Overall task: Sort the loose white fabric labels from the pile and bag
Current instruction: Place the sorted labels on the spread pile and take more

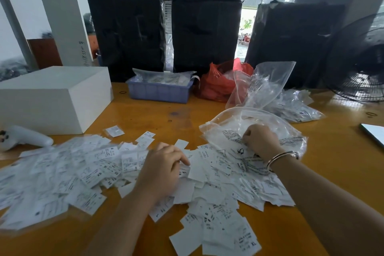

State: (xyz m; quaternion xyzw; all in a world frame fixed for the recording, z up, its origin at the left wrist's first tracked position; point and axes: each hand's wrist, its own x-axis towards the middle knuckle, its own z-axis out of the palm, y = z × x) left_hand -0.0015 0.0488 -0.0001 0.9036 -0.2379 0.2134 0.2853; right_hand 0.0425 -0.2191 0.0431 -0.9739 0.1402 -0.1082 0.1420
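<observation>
A wide pile of loose white fabric labels [145,178] spreads across the near half of a yellow-orange table [336,172], from the left edge to past the middle. The labels are small flat rectangles, mostly white, printed with fine black text; a few show size marks such as XS, S and XL. Many overlap at odd angles, some lie blank side up, and a few strays sit apart on the bare wood just beyond the heap.

The left hand [162,168] rests palm down on the middle of the pile, its fingers bent and pressing on the labels; whether it actually pinches one cannot be told. The right hand [259,139], a silver bangle [280,158] on its wrist, is curled into a loose fist and grips the crumpled plastic of a clear zip bag [249,122] that lies at the right end of the pile. The bag bears black print and its mouth gapes open toward the far side; labels lie against its near edge.

Behind it stand another clear bag [264,85] and a heap of bagged labels [295,106]. Farther back are a red plastic bag [218,85], a blue plastic bin [158,91] and, at the left, a white box [52,97]
</observation>
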